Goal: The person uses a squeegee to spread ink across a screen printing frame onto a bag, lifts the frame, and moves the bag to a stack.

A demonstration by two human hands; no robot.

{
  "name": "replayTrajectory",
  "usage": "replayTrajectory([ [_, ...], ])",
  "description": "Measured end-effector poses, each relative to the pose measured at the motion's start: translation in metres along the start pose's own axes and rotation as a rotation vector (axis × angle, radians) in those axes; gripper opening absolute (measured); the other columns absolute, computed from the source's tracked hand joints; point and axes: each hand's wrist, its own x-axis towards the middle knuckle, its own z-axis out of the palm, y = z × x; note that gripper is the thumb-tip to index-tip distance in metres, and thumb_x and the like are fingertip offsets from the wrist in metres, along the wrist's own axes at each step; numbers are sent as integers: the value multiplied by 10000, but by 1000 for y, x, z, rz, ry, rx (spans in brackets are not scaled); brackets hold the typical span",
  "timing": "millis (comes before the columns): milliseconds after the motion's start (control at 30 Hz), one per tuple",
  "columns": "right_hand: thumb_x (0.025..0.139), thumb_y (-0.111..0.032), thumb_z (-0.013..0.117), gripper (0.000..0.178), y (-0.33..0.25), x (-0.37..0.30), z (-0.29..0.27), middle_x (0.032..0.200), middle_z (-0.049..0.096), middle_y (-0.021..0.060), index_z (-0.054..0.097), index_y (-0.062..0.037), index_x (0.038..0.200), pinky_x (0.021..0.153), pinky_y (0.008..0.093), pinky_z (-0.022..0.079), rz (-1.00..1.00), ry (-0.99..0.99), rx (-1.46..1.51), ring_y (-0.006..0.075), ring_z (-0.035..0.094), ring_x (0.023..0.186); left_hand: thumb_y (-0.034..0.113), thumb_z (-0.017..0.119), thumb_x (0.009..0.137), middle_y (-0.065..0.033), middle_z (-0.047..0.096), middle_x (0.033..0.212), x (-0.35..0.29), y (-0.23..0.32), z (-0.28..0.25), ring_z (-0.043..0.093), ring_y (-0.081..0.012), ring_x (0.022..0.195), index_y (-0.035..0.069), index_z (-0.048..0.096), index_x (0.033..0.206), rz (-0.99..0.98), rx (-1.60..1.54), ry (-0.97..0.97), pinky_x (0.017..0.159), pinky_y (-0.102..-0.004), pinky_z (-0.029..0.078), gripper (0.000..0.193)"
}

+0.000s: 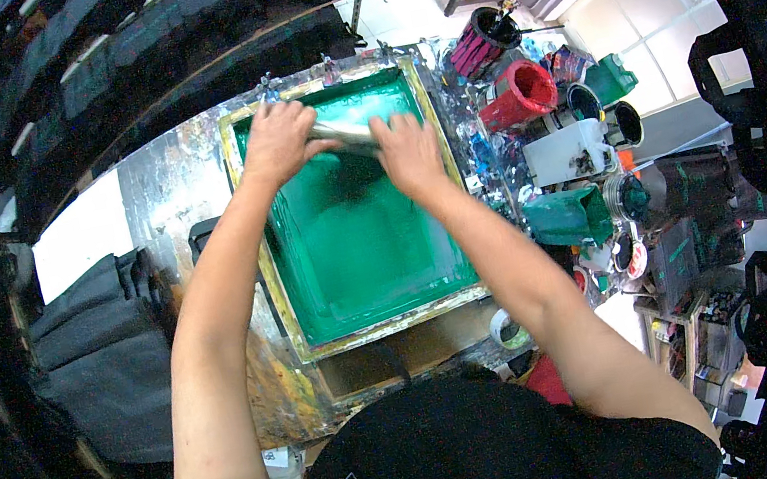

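Gripping a squeegee point(348, 134) with both hands, you have it laid across the upper part of a screen-printing frame point(262, 260) that sits at the centre of the head view. Your left hand point(278, 141) is closed around the squeegee's left end, fingers curled over the top, and your right hand point(407, 150) is closed over its right end — only a short metallic-looking stretch of the handle shows between them. The blade itself is hidden under your hands, so you cannot tell from this view how it meets the mesh.

The frame has a pale yellowish border and its mesh point(374, 241) is flooded with green ink, darker just below your hands. It lies on a paint-smeared work table point(175, 178) whose bare top shows left of the frame.

To the right of the frame, in the upper right of the picture, stands a crowd of ink containers: a red tub point(521, 93), a dark pot with pink streaks point(482, 38) above it, a white container point(568, 151), and a green-stained tub point(570, 214) lower down. A roll of tape point(508, 328) lies near the frame's lower right corner, just beside your right forearm.

At the left edge, dark folded cloth point(101, 338) is piled beside the table. Your black shirt point(461, 460) fills the bottom centre of the frame.
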Motion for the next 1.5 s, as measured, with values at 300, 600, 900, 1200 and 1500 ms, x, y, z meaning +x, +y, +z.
replayTrajectory([
  [300,851,-141,651,350,28,96,56,1044,621,53,602,-195,1194,797,440,452,-330,224,-107,244,604,1047,422,716,869,-110,652,1058,-7,-15,31,603,-332,1054,89,632,1110,-296,45,121,901,-472,460,419],
  [600,902,-181,604,366,24,88,59,1060,661,36,622,-223,1265,771,420,509,-340,162,-117,238,658,981,694,619,861,-63,646,872,-2,-16,45,624,-274,841,89,669,914,-233,170,276,765,-405,455,609],
  [900,897,-176,600,379,6,-30,32,1065,646,61,614,-218,1273,786,443,502,-351,30,-72,278,634,1012,675,689,804,-51,600,819,-87,65,21,599,-258,757,108,625,827,-285,128,149,695,-405,429,570],
  [1200,883,-200,605,313,-22,-170,0,989,616,45,623,-209,1196,760,433,468,-359,-21,-70,251,611,933,657,735,752,-42,536,797,-192,167,-12,542,-248,747,122,593,784,-318,38,139,690,-407,405,555],
  [1500,856,-171,626,299,-38,-248,-20,964,608,58,622,-191,1154,735,409,448,-373,-17,-37,262,598,910,610,757,770,-64,556,837,-251,225,-38,559,-280,781,110,602,835,-355,-12,84,701,-428,424,528],
])
